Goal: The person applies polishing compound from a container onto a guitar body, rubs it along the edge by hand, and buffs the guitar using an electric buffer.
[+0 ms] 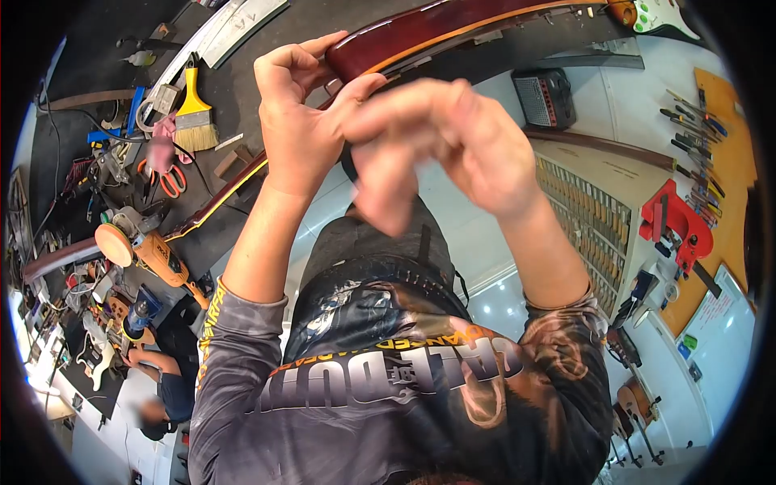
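Observation:
My left hand point(303, 117) is around the near-left end of a glossy dark red wooden piece point(404, 36) with a light orange edge. Its fingers lie behind that end and the thumb is at the front. Seen nearly edge-on, the piece looks like an instrument body, but its full shape is hidden. In front of it my right hand point(461, 141) is raised, bent at the fingers and smeared by motion. The right fingertips overlap the left thumb in view; whether they touch or hold anything cannot be made out.
On the dark bench lie a yellow-handled brush point(194, 109), orange-handled scissors point(171, 182) and an orange sander point(145, 250). A person point(162, 388) works at lower left. A small amplifier point(543, 99) stands beyond. A red clamp-like tool point(677, 226) and several hand tools hang at right.

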